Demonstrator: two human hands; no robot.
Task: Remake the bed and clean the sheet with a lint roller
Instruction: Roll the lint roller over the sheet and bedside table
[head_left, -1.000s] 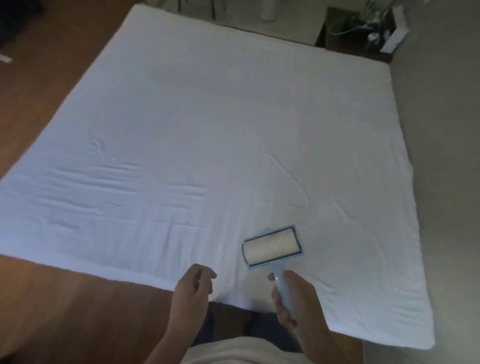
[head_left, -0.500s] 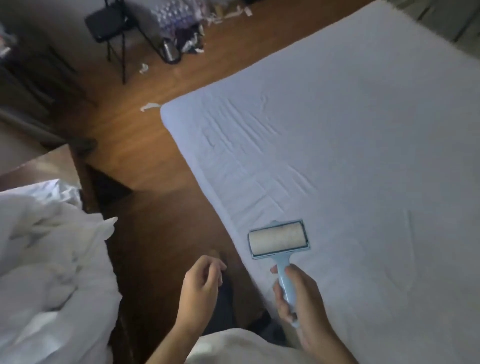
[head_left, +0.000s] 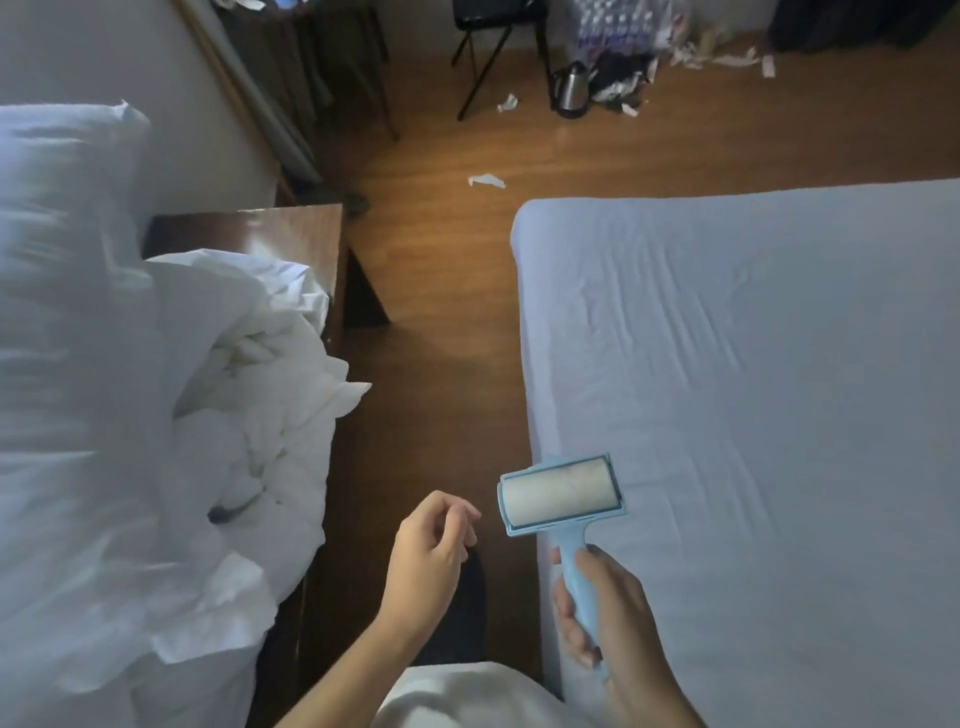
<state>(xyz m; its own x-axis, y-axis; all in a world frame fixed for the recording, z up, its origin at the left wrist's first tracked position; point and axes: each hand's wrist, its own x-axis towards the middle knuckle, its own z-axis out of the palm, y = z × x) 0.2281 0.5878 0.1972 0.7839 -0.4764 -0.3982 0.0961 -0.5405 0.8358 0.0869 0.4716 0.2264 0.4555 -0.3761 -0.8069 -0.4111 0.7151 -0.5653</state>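
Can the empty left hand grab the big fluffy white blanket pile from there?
Probably yes. The left hand holds nothing, and the blanket pile lies just to its left with only bare floor between them. It would likely need a short reach sideways.

A single wide-angle view looked forward and steeply down from the person's head, close above both hands at the near edge. It faced along the brown wooden floor (head_left: 447, 322), with the bed's wrinkled pale blue-white sheet (head_left: 753, 389) on the right, the heaped white bedding (head_left: 156, 415) on the left, and a black folding chair (head_left: 493, 31) far off.
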